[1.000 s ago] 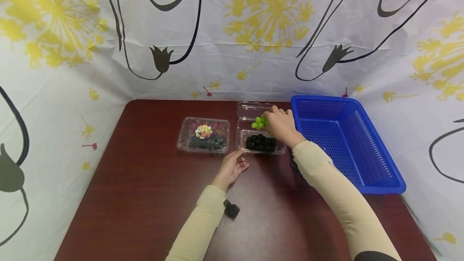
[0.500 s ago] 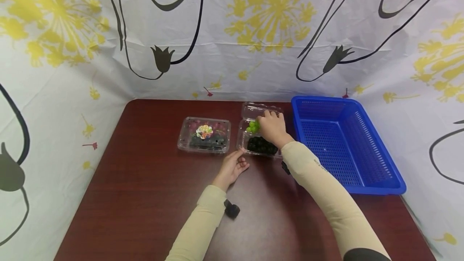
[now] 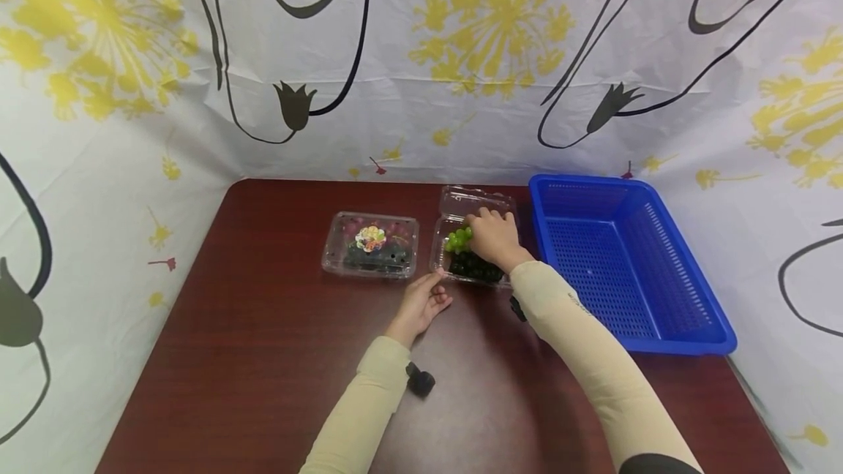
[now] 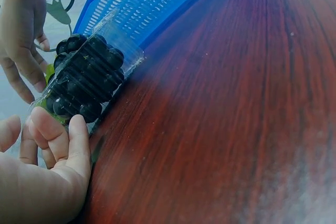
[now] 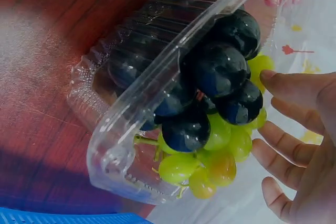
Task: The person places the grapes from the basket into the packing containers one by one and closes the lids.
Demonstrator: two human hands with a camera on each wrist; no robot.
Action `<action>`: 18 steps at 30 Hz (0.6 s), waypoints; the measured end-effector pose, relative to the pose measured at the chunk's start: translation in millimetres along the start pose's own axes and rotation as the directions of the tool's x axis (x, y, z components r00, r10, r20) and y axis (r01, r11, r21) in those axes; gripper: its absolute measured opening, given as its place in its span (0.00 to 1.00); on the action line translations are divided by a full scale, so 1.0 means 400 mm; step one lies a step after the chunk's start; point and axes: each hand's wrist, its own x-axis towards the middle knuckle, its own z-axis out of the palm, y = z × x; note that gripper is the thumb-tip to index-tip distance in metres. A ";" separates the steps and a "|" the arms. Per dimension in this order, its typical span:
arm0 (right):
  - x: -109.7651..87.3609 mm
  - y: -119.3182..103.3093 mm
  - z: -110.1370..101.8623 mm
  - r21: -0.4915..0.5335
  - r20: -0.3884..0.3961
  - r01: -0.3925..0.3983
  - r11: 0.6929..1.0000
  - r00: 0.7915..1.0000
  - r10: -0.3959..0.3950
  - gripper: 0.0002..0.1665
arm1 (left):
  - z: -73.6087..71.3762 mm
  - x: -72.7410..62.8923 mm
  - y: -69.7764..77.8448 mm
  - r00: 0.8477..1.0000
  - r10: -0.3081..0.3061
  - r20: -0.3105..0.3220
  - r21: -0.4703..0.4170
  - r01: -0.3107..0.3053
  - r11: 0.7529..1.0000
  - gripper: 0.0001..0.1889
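A clear plastic clamshell box (image 3: 437,240) stands with its lid (image 3: 464,200) folded back. Dark grapes (image 5: 218,69) fill its near part; a small bunch of green grapes (image 5: 215,158) lies behind them. My right hand (image 3: 495,238) reaches into the box from the right. In the right wrist view its thumb (image 5: 283,85) is right at a green grape, with the other fingers spread loosely beside the bunch. My left hand (image 3: 420,302) rests on the table, fingers relaxed, one fingertip (image 4: 79,124) against the box's near left corner.
Left of the open box is a closed clear box (image 3: 336,251) with red and dark fruit under a round sticker. A blue plastic basket (image 3: 691,269) stands at the right. Behind the brown table (image 3: 263,350) hangs a patterned white cloth (image 3: 369,42).
My right hand has moved left and down, bringing the green grapes into the open box beside the dark ones. The box has shifted slightly right. My left hand has stayed at its corner.
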 end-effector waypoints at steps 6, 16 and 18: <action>-0.025 0.031 -0.033 0.078 0.006 -0.025 0.997 1.000 0.024 0.26 | -0.002 -0.002 -0.001 1.000 0.006 0.012 0.000 -0.006 1.000 0.09; -0.048 0.077 -0.029 0.066 0.065 -0.039 0.997 0.997 0.035 0.16 | -0.001 0.000 0.002 1.000 0.009 0.002 -0.005 -0.009 1.000 0.09; -0.047 0.080 -0.020 0.065 0.068 -0.049 0.997 0.997 0.045 0.16 | 0.000 0.001 0.000 1.000 0.003 0.003 -0.006 -0.003 1.000 0.09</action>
